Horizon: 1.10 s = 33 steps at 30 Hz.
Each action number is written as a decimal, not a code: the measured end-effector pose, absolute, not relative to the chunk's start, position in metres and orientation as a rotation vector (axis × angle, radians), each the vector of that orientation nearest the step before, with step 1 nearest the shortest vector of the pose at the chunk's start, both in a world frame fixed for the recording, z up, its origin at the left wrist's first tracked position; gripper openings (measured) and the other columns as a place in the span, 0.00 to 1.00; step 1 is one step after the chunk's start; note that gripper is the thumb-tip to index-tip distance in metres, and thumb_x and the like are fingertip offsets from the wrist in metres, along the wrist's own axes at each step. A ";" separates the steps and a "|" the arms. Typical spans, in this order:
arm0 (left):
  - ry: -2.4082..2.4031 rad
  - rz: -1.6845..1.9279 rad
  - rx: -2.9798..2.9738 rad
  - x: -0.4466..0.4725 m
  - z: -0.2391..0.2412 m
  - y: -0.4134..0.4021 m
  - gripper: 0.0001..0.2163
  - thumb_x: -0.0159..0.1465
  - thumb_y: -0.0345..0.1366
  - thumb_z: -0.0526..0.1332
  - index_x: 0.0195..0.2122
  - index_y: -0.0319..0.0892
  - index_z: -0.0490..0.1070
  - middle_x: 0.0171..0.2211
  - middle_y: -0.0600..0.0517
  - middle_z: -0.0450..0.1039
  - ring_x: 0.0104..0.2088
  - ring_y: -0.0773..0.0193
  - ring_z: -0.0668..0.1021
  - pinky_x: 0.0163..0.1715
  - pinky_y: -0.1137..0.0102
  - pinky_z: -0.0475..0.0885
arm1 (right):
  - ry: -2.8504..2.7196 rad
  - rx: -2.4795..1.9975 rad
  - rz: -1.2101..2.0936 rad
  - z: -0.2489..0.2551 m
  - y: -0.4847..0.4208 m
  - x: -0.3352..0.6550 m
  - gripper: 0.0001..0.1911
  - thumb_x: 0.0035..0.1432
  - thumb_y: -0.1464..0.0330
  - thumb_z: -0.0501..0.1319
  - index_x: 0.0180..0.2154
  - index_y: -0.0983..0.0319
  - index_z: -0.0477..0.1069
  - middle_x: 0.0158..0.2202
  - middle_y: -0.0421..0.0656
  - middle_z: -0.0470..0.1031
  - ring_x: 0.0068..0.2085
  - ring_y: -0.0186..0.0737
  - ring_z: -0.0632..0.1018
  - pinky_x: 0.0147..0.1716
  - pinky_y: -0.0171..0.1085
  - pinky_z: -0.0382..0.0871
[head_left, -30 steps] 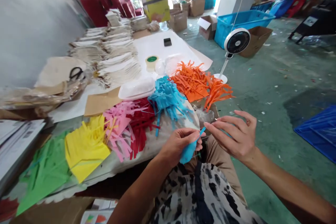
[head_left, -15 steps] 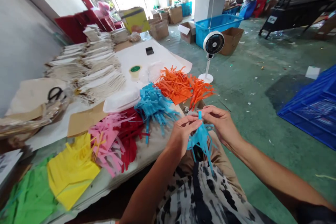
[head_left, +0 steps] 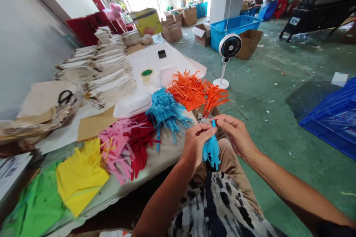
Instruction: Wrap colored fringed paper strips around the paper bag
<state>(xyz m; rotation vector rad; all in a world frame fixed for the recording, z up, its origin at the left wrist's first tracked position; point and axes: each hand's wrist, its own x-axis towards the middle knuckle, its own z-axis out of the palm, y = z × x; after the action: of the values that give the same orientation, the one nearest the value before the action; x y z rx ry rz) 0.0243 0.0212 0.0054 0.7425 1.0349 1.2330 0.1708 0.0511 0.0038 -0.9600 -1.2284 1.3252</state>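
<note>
Between my hands, over my lap, a blue paper tassel [head_left: 211, 150] hangs with its cut strips pointing down. My left hand [head_left: 198, 137] pinches its upper part between thumb and fingers. At the tassel's narrow top, my right hand [head_left: 232, 129] has its thumb and fingertips closed on the paper. Close to my hands on the table edge lie a fringed blue paper pile [head_left: 164, 107] and an orange fringed paper pile [head_left: 189, 90]. Further left are dark red paper [head_left: 139, 148], pink paper [head_left: 118, 144], yellow paper [head_left: 83, 177] and green paper [head_left: 41, 203].
Stacks of white bundles [head_left: 111, 77] line the table's left side. A white foam tray [head_left: 132, 104], a tape roll [head_left: 147, 75], a dark phone-like device [head_left: 161, 54] and black-handled scissors [head_left: 66, 97] lie there too. A white fan [head_left: 229, 46] and a blue crate [head_left: 333, 118] stand on the floor.
The tassel's strips, spread out before, now hang gathered and narrower beneath my fingers. Both hands keep their pinch at the top. The view has shifted slightly.
</note>
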 end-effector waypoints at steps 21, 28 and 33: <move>1.180 1.716 0.532 -0.157 0.002 0.019 0.21 0.50 0.39 0.81 0.42 0.44 0.78 0.28 0.55 0.81 0.29 0.69 0.81 0.32 0.77 0.72 | -2.591 -0.988 0.565 0.054 0.211 -0.110 0.15 0.72 0.61 0.62 0.53 0.63 0.77 0.53 0.49 0.80 0.53 0.46 0.80 0.56 0.47 0.75; 1.136 1.736 0.355 -0.186 -0.017 0.002 0.19 0.53 0.37 0.79 0.45 0.44 0.80 0.36 0.54 0.82 0.33 0.69 0.82 0.35 0.76 0.77 | -2.949 -1.136 0.391 0.035 0.226 -0.176 0.22 0.69 0.59 0.65 0.59 0.63 0.71 0.58 0.50 0.74 0.54 0.48 0.79 0.52 0.51 0.78; 1.133 1.706 0.325 -0.186 -0.016 0.004 0.19 0.51 0.38 0.80 0.43 0.45 0.80 0.34 0.55 0.81 0.31 0.69 0.82 0.33 0.76 0.77 | -3.061 -1.163 0.359 0.035 0.236 -0.181 0.22 0.69 0.59 0.65 0.59 0.62 0.71 0.59 0.50 0.74 0.54 0.48 0.79 0.52 0.51 0.78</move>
<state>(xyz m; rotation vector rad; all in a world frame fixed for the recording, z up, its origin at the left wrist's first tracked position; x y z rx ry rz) -0.1859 0.0040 -0.0164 0.3248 1.1327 1.7065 -0.1806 0.2356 0.0347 -1.1634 -3.0614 0.3586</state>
